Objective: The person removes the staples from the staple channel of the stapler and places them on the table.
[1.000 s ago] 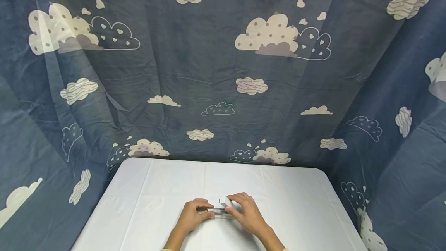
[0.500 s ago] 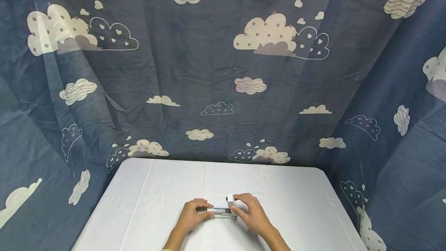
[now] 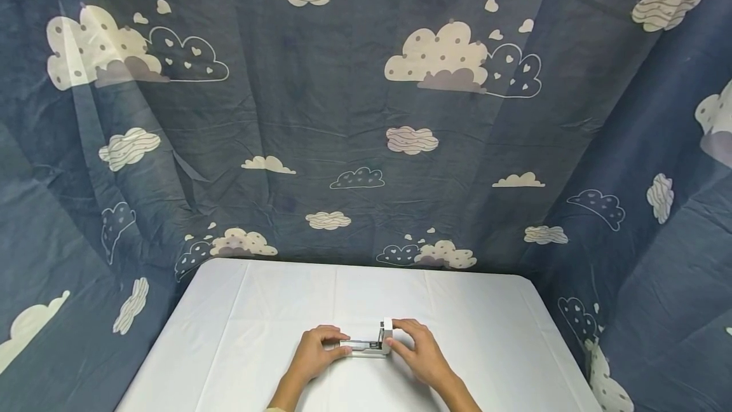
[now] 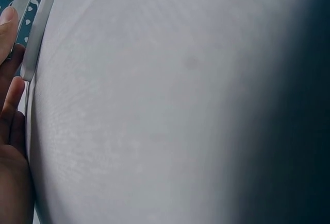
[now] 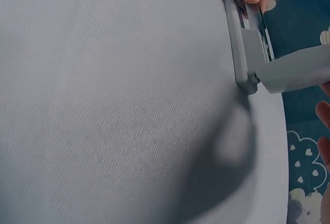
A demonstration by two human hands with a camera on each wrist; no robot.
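A light grey stapler (image 3: pixel 366 354) lies on the white table, its top cover (image 3: pixel 387 334) swung up nearly upright at the right end. The staple channel below is exposed in the head view. With thumb and fingers my left hand (image 3: pixel 316 353) pinches the stapler's left end. My right hand (image 3: pixel 422 353) holds the raised cover between thumb and fingers. Seen from the right wrist, the cover (image 5: pixel 296 69) stands out from the base (image 5: pixel 238 49) at the hinge. Only a strip of the base (image 4: pixel 38 33) shows in the left wrist view, beside the left fingers.
The white tabletop (image 3: pixel 274 297) spreads around both hands, with rounded far corners. Dark blue cloth (image 3: pixel 343 100) printed with clouds hangs behind the table and along both sides.
My right hand has swung the stapler's cover up and over to the right, from leaning over the channel to nearly upright. The left hand stays at the left end.
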